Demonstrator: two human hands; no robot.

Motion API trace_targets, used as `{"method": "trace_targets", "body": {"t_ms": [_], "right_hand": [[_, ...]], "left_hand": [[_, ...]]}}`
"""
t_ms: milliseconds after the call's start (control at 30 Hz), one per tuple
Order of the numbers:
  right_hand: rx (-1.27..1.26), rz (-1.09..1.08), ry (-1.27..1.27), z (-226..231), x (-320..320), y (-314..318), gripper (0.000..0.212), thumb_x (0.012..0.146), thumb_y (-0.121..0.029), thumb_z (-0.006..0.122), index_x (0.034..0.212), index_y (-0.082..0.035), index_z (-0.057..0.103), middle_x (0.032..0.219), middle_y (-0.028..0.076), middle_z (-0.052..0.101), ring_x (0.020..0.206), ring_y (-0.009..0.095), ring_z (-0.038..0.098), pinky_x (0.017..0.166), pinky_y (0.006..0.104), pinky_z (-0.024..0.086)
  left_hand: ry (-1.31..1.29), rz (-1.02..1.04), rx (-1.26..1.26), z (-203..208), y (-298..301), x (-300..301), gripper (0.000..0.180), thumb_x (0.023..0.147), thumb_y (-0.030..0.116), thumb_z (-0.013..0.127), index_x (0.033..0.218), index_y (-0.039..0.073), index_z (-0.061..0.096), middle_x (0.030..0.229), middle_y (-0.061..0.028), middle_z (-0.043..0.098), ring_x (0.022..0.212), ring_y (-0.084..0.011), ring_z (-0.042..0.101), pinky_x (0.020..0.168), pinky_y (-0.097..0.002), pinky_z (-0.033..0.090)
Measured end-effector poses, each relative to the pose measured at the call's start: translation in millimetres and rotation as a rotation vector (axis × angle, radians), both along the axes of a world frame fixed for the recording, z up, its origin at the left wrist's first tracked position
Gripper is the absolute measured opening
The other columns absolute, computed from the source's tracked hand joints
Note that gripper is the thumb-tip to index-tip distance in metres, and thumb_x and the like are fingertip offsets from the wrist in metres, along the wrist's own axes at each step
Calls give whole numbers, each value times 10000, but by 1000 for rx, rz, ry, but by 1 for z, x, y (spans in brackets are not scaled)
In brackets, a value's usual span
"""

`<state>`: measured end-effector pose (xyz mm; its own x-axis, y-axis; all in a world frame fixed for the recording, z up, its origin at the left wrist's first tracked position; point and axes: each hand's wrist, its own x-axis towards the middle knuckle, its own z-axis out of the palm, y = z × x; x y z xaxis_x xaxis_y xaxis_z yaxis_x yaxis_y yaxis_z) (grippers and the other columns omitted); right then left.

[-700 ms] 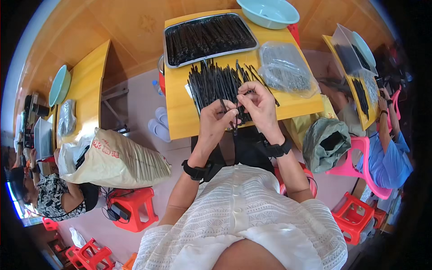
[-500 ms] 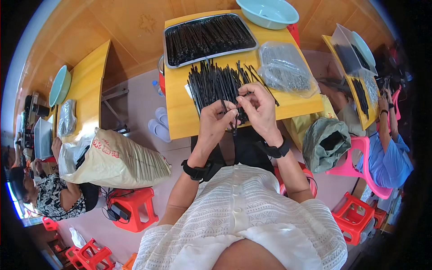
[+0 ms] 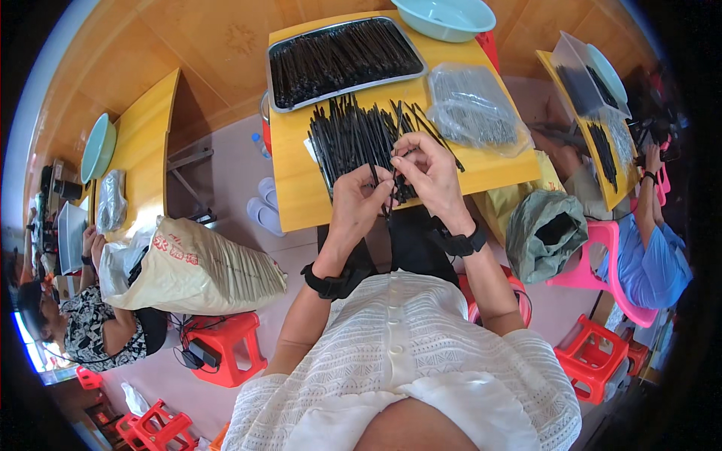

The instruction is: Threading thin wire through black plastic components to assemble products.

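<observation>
1. Black sticks [image 3: 342, 143] lay heaped on your table [image 3: 297, 199], before the tray [image 3: 391, 82].
2. Your left hand [image 3: 356, 204] pinched a black stick [image 3: 374, 175].
3. Your right hand [image 3: 430, 174] pinched narrowly; I couldn't tell on what.

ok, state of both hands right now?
Left hand: closed, holding a thin black stick.
Right hand: fingers curled, thumb and forefinger close together; can't tell if anything is in its grip.

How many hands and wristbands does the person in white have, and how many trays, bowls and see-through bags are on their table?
Left hand and right hand: 2
Wristbands: 2
Tray: 1
Bowl: 1
See-through bag: 1
Total: 7
</observation>
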<state>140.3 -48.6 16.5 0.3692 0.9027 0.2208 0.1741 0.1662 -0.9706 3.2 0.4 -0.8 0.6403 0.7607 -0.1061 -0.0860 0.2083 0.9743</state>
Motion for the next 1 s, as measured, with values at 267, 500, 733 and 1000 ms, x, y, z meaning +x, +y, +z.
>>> {"method": "trace_targets", "body": {"t_ms": [267, 500, 733, 1000], "right_hand": [[-8, 45, -3, 7, 0, 4, 206, 749, 38, 589, 937, 3, 512, 716, 3, 490, 624, 45, 474, 556, 184, 394], [35, 72, -55, 4, -1, 8, 223, 751, 52, 571, 955, -7, 505, 681, -20, 457, 598, 32, 430, 529, 185, 365], [13, 45, -74, 4, -4, 12, 374, 735, 33, 581, 1087, -36, 478, 629, -21, 434, 549, 43, 404, 503, 189, 339], [-54, -42, -64, -10, -1, 17, 547, 783, -15, 546, 1278, -67, 317, 555, -10, 428, 502, 53, 424, 462, 192, 335]], "left_hand": [[22, 57, 8, 8, 2, 3, 39, 806, -14, 525, 800, -26, 561, 646, -34, 567, 550, -82, 555, 498, -194, 443], [37, -6, 52, 2, 7, -3, 79, 808, 18, 509, 854, -12, 567, 707, -57, 603, 609, -113, 607, 552, -215, 513], [111, 17, 164, -4, 6, -2, 85, 795, 6, 504, 852, -9, 567, 675, -37, 590, 588, -86, 585, 495, -184, 461], [152, 48, 156, -10, 2, 8, 74, 737, 5, 506, 794, -14, 549, 535, -9, 510, 484, -43, 479, 442, -206, 369]]}}
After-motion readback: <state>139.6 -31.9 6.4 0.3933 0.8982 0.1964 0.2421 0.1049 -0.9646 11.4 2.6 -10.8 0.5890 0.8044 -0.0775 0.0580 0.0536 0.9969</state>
